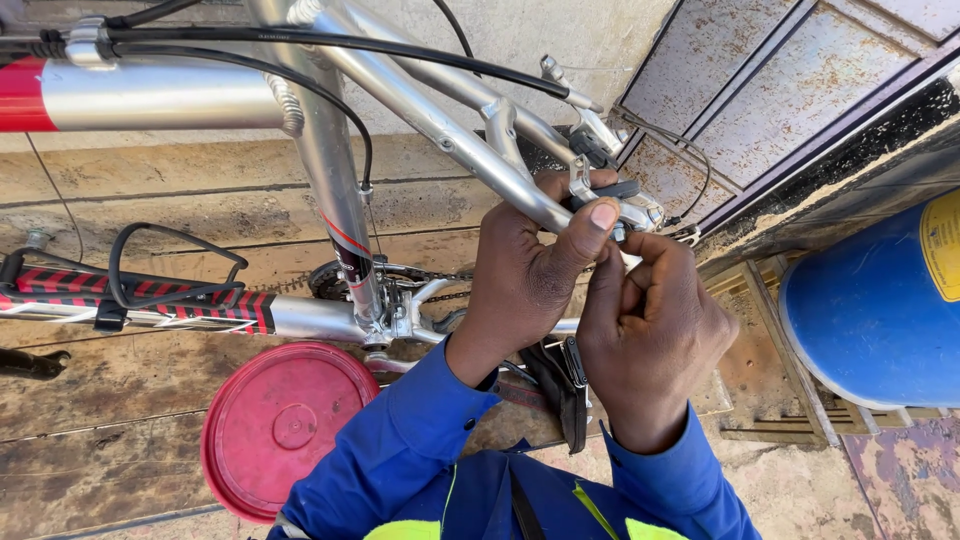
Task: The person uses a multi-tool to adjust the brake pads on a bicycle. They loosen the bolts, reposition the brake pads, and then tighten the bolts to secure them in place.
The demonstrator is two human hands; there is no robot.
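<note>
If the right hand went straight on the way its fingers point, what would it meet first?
The right hand points up-left at the brake arm on the silver frame; it would probably meet that first, though depth is unclear.

Worn wooden plank floor (pixel 150 385), a round red lid (pixel 285 425) and a blue drum (pixel 875 310) on it.

At upper left the bicycle frame (pixel 330 160) is smooth, satin-bright metal with glossy red paint, the brake arm (pixel 600 190) at centre is bare metal, the red lid (pixel 285 425) looks matt plastic, the blue drum (pixel 880 310) at right glossy plastic, and the sleeves (pixel 400 450) woven cloth.
</note>
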